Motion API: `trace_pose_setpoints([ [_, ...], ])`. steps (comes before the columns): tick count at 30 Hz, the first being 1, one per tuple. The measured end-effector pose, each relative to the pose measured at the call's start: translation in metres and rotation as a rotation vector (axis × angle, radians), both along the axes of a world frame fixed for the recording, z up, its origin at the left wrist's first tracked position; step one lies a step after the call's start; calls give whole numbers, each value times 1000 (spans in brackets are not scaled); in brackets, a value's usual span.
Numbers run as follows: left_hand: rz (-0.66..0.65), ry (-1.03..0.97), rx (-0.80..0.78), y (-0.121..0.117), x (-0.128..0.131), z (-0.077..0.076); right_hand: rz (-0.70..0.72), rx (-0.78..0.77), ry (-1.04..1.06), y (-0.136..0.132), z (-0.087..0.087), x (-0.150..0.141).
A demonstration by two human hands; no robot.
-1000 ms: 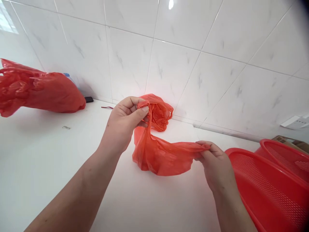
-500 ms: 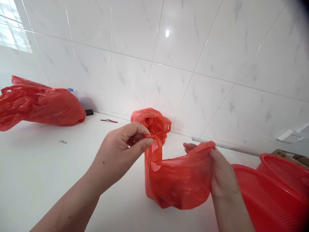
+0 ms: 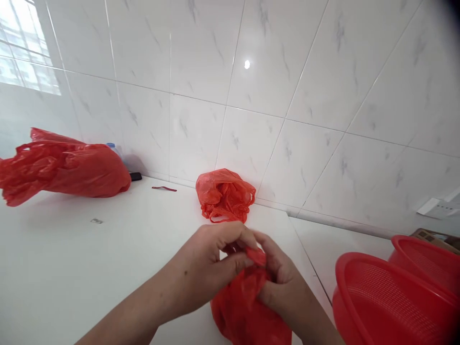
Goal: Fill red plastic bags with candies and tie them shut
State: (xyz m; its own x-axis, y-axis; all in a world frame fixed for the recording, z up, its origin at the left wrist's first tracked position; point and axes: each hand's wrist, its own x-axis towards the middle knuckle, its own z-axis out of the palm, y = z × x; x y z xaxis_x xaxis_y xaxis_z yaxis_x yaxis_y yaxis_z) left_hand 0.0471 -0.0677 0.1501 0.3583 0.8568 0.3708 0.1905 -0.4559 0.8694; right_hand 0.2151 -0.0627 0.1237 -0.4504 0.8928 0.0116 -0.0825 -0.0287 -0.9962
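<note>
A red plastic bag [image 3: 247, 311] hangs at the bottom centre of the view, in front of the person and above the near part of the white tabletop [image 3: 136, 268]. Its long axis runs close to upright in the view: the gathered end points up and away, toward the wall [image 3: 201, 134], while the wider body points down toward the person, its lowest part cut off by the frame.

The left hand [image 3: 215, 263] has its grip closed, thumb against fingers, pinching the gathered end. The right hand [image 3: 282, 282] curls round the other side of the bag, its grip nearly closed on the plastic; its fingertips are partly hidden.

Just beyond the hands, a crumpled red bag [image 3: 212, 187] lies near the wall, its opening facing the person. Left of it is a thin red strip [image 3: 164, 189], lying crosswise. Farther left lies a full red bundle [image 3: 93, 170]. Red baskets [image 3: 388, 287] stand at right.
</note>
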Motion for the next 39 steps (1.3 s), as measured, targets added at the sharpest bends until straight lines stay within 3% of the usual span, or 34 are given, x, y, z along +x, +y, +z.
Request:
trace_pose_setpoints([
  [3, -83, 51, 5, -3, 2, 1, -4, -30, -94, 5, -4, -2],
  [8, 51, 271, 114, 0, 1, -5, -84, -142, -46, 11, -7, 3],
  [13, 89, 321, 158, 9, 2, -11, 104, -101, 47, 15, -13, 10],
  [16, 161, 268, 115, 18, -2, -16, 164, -108, 141, 21, -18, 13],
  [19, 146, 139, 23, 29, -7, -28, 144, -166, 204, 27, -25, 14],
  [23, -19, -99, -140, 36, -6, -56, 138, -184, 243, 31, -33, 15],
  [25, -137, -206, -283, 35, -2, -71, 125, -155, 173, 30, -35, 16],
  [27, -153, -263, -372, 33, 1, -83, 112, -99, 26, 29, -34, 16],
  [30, -32, -264, -362, 28, 5, -93, 79, 52, -210, 26, -31, 15],
  [36, 171, -96, -244, 14, 14, -96, -325, 361, -679, 30, -42, 8],
  [39, 195, -38, -216, 9, 21, -101, -381, 430, -780, 34, -51, 6],
])
